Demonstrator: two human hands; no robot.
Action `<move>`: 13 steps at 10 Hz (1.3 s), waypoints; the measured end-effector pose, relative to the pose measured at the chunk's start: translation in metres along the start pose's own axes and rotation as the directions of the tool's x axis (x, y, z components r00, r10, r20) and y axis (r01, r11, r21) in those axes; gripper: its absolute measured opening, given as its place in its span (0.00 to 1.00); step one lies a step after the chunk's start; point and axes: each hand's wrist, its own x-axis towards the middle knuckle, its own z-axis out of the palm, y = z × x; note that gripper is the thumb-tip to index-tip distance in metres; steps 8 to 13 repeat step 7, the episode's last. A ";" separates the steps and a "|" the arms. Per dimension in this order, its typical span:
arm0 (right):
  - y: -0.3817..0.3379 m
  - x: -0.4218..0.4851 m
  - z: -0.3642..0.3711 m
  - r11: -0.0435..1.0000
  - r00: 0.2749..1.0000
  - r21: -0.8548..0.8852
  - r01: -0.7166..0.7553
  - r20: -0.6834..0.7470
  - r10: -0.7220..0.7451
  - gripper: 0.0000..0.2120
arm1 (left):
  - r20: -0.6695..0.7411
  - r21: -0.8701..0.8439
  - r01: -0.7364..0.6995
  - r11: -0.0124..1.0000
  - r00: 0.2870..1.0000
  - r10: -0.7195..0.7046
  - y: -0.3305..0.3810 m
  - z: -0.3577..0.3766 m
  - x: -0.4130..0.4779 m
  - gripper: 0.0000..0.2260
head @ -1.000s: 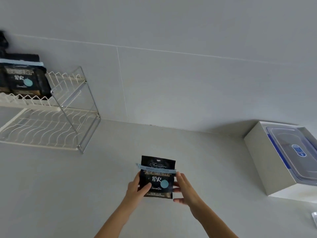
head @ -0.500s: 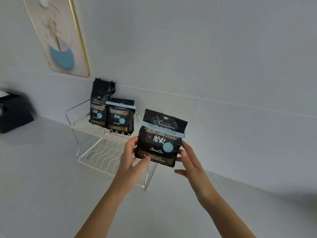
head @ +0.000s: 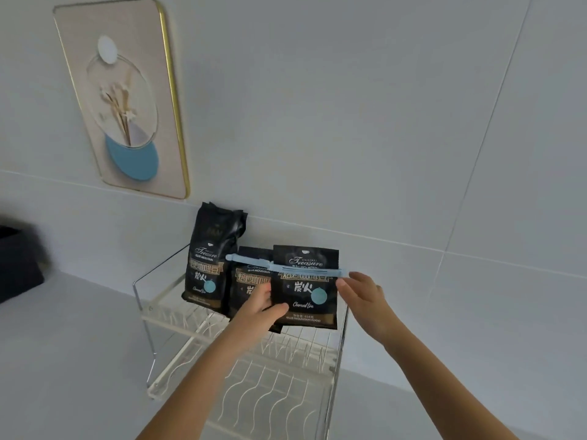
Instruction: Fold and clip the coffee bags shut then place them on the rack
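I hold a black coffee bag (head: pixel 306 289) upright over the top shelf of the clear two-tier rack (head: pixel 165 315). A light blue clip (head: pixel 309 270) runs across its folded top. My left hand (head: pixel 259 308) grips the bag's lower left edge, thumb on the front. My right hand (head: pixel 360 292) touches the bag's right edge by the clip end with fairly straight fingers. Two more black coffee bags stand on the top shelf: a tall one without a clip (head: pixel 211 258) at the left and a clipped one (head: pixel 249 285) partly hidden behind the held bag.
The rack's lower wire shelf (head: pixel 273 395) lies below my arms. A framed picture (head: pixel 122 96) hangs on the tiled wall above the rack. A dark object (head: pixel 16 268) sits at the far left on the white counter (head: pixel 70 344).
I have carried the clipped bag up from the counter and over to the rack's top shelf, beside the two bags there. The view has swung left and closer to the rack.
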 end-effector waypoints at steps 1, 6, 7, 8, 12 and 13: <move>0.025 0.011 -0.001 0.944 0.991 -0.303 -0.129 0.001 0.136 0.22 | 0.103 -0.009 0.040 0.999 0.994 -0.038 -0.015 0.003 0.020 0.13; 0.015 -0.003 -0.007 0.744 0.993 -0.668 -0.007 -0.093 -0.074 0.17 | 0.103 0.312 -0.020 0.950 0.995 -0.013 -0.005 0.017 0.028 0.20; 0.010 -0.011 -0.010 0.774 0.971 -0.632 0.035 -0.162 -0.176 0.24 | 0.029 0.453 -0.063 0.889 0.998 0.055 0.013 0.020 0.016 0.31; 0.010 -0.011 -0.010 0.774 0.971 -0.632 0.035 -0.162 -0.176 0.24 | 0.029 0.453 -0.063 0.889 0.998 0.055 0.013 0.020 0.016 0.31; 0.010 -0.011 -0.010 0.774 0.971 -0.632 0.035 -0.162 -0.176 0.24 | 0.029 0.453 -0.063 0.889 0.998 0.055 0.013 0.020 0.016 0.31; 0.010 -0.011 -0.010 0.774 0.971 -0.632 0.035 -0.162 -0.176 0.24 | 0.029 0.453 -0.063 0.889 0.998 0.055 0.013 0.020 0.016 0.31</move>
